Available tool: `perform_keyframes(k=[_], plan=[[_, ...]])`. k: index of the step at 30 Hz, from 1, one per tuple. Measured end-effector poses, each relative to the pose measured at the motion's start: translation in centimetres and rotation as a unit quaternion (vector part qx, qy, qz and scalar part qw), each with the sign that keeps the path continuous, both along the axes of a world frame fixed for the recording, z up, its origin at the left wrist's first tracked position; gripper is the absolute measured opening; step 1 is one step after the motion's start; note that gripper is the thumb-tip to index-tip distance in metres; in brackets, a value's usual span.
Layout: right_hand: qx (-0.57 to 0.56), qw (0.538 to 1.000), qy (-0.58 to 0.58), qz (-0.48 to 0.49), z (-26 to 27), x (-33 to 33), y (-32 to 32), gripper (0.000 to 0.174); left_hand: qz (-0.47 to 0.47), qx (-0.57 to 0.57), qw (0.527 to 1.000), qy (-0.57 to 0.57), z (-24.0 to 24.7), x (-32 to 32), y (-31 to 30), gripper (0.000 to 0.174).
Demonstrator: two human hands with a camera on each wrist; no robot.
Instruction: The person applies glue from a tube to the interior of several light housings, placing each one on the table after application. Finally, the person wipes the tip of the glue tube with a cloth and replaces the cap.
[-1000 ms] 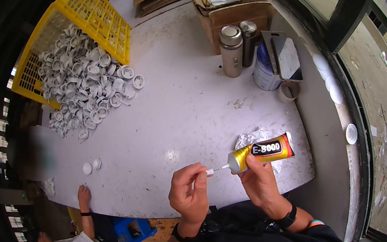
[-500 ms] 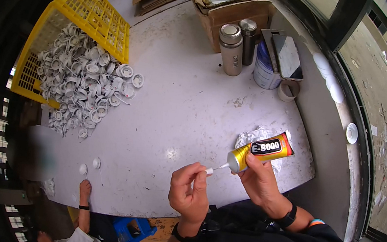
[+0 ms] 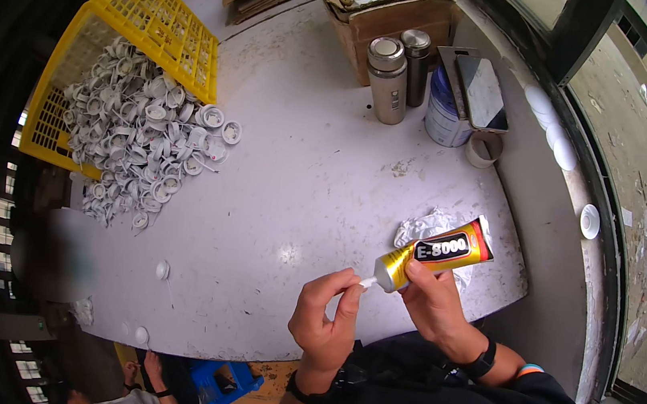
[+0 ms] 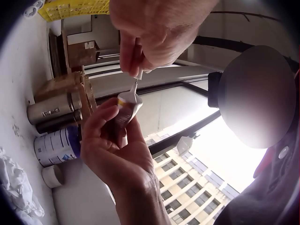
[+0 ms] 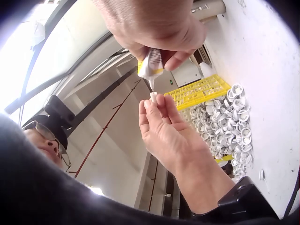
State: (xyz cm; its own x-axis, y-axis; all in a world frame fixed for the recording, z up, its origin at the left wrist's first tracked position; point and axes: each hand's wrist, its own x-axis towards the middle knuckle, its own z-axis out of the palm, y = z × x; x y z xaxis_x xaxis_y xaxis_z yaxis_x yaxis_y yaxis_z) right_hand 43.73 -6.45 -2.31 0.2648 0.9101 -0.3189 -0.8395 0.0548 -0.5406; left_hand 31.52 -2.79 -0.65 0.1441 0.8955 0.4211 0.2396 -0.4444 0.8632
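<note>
My right hand (image 3: 436, 301) grips a yellow, black and red E-8000 glue tube (image 3: 440, 250), its nozzle pointing left. Thumb and fingers of my left hand (image 3: 327, 319) pinch a small white cap (image 3: 367, 282) right at the nozzle tip. From the right wrist camera, the tube's silver shoulder (image 5: 151, 70) sits above the cap (image 5: 153, 96), with the thin dark tip entering or meeting it. In the left wrist view the cap is mostly hidden by my left fingers, over the white nozzle (image 4: 134, 87).
A tipped yellow crate (image 3: 159, 28) spills white round parts (image 3: 134, 130) with wires onto the table. Crumpled foil (image 3: 421, 226) lies behind the tube. Flasks (image 3: 387, 81), a blue-white tub (image 3: 443, 116) and a tape roll (image 3: 483, 150) stand behind. Another person's hands (image 3: 152, 371) are at lower left.
The gap between cap and nozzle has narrowed; my left hand moved right and the tube slightly left. The other person's hand drew back from the table, and one white part moved to the edge.
</note>
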Motion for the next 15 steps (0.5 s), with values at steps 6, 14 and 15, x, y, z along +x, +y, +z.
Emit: perform_keyframes(k=[6,14,15], plan=[[-0.02,0.999,0.044,0.01,-0.4,0.2,0.0,0.015,-0.058,-0.075,0.995,-0.028,-1.4,1.3,0.5,0.018],[-0.185,0.981,-0.009,-0.059,-10.6,8.1,2.0,0.02,-0.328,-0.227,0.898,-0.187,4.2,-2.6,-0.9,0.018],[-0.203,0.977,-0.018,-0.065,-13.1,9.8,2.2,0.019,-0.451,-0.165,0.86,-0.172,5.7,-4.1,-1.4,0.02]])
